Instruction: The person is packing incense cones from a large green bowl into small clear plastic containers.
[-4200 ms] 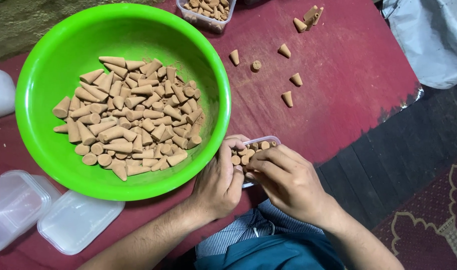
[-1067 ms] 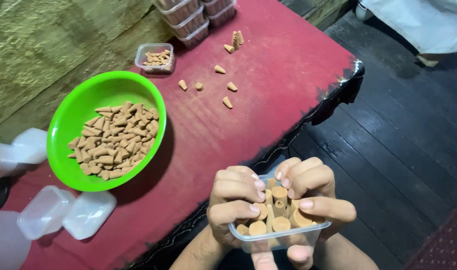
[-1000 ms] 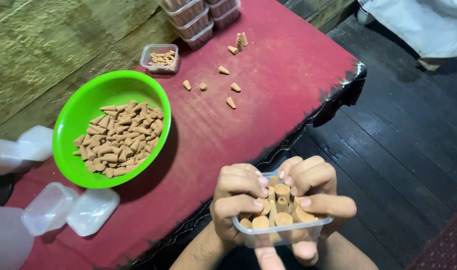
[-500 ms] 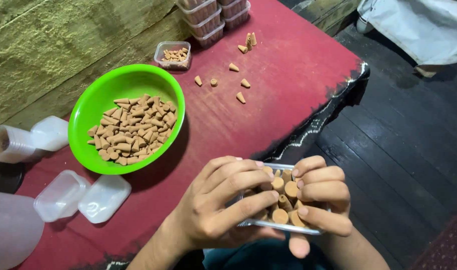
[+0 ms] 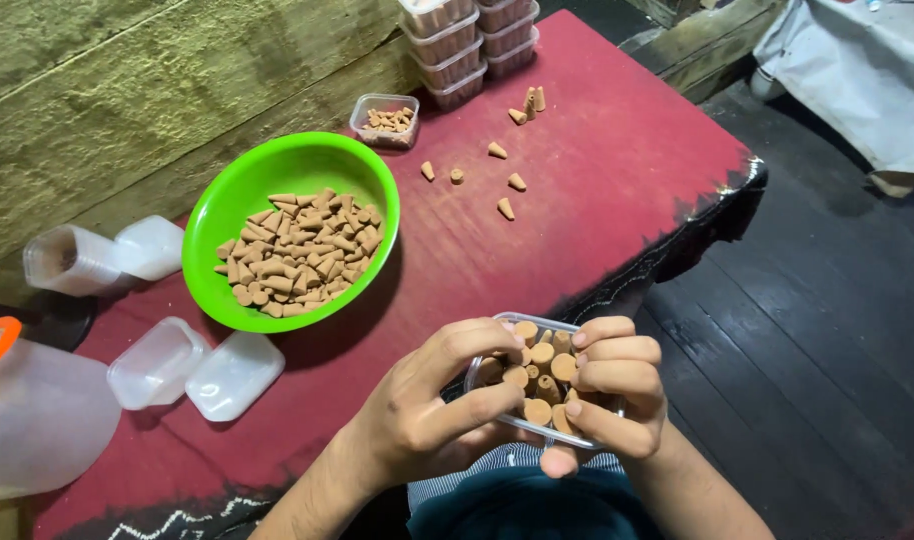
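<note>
a round green plastic bowl (image 5: 217,215) of tan cones sits on the red cloth table (image 5: 597,200), loose cones (image 5: 505,208) beyond. your left hand (image 5: 427,410) and right hand (image 5: 617,390) curl closed around a small clear plastic box (image 5: 492,370) of cones, above your lap.

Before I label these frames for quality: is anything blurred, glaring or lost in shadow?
Head view: sharp on both hands, left and right, around the clear box of cones; even light, soft shadow beside the green bowl; dark floor loses detail; jug is cropped.
</note>
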